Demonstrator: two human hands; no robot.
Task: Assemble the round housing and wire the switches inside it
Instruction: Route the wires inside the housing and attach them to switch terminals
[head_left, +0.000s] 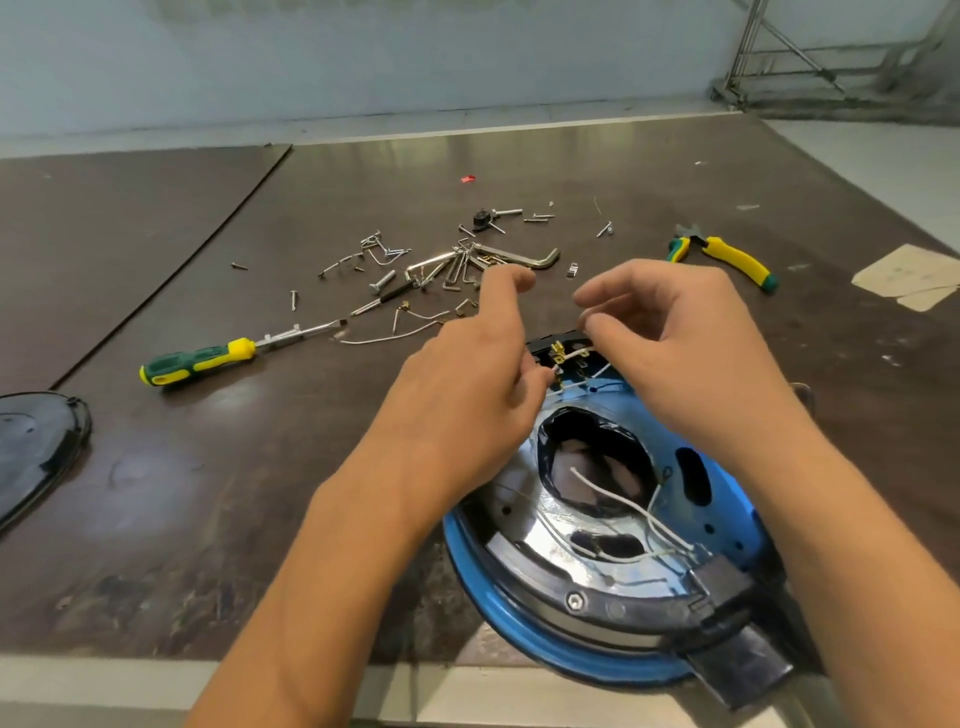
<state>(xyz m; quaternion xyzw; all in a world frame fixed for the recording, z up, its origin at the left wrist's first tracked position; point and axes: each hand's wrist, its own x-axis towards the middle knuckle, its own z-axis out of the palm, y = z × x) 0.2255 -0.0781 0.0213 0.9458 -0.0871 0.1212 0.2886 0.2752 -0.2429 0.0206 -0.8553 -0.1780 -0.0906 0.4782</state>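
- Blue round housing (597, 662) lies open side up on the table (208, 519), at the near edge.
- Left hand (467, 384) pinches a white wire (574, 356) end at the switches (558, 353) on the far rim of the housing.
- Right hand (675, 338) pinches a wire just above them.
- Screwdriver (197, 359) lies well to the left.

Bright, even daylight comes from the far side, laying pale streaks of glare on the dark table (405, 150) and a hard sheen on the chrome plate (524, 545) inside the housing (465, 566). Shadows are soft. Wide-angle distortion bends the edges; the far wall (363, 62) is hazy.
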